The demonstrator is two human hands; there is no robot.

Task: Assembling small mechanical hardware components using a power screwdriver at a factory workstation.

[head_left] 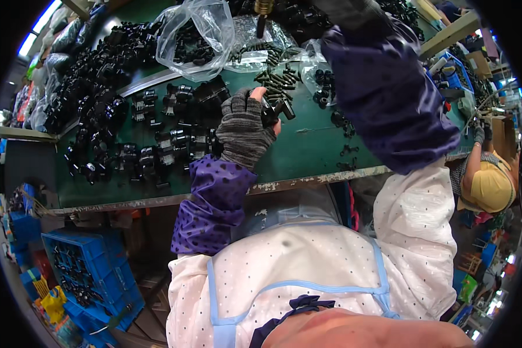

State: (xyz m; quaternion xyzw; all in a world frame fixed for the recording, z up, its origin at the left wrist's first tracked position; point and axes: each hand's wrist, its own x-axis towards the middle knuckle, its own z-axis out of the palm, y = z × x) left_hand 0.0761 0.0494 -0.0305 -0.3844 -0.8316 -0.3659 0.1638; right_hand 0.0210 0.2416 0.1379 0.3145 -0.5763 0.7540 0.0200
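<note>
My left hand [245, 127], in a grey glove with bare fingertips, is closed round a small glossy black part [279, 111] with a short cylinder sticking out. It is above the green bench. My right hand [351, 13], in a dark glove, reaches to the far edge of the picture; its fingers are cut off or smeared, so what they hold does not show. Left of it hangs a brass-coloured tool tip with a dark end [264, 11]. Beyond my left hand lies a heap of small dark pins [275, 81]. Small black rounded pieces [323, 78] lie to their right.
Black assemblies [174, 145] lie left of my left hand, with a large pile of black parts [107, 64] beyond. A clear plastic bag [194, 40] lies at the back. A blue crate [90, 272] stands below at left. Another person [487, 180] works at far right.
</note>
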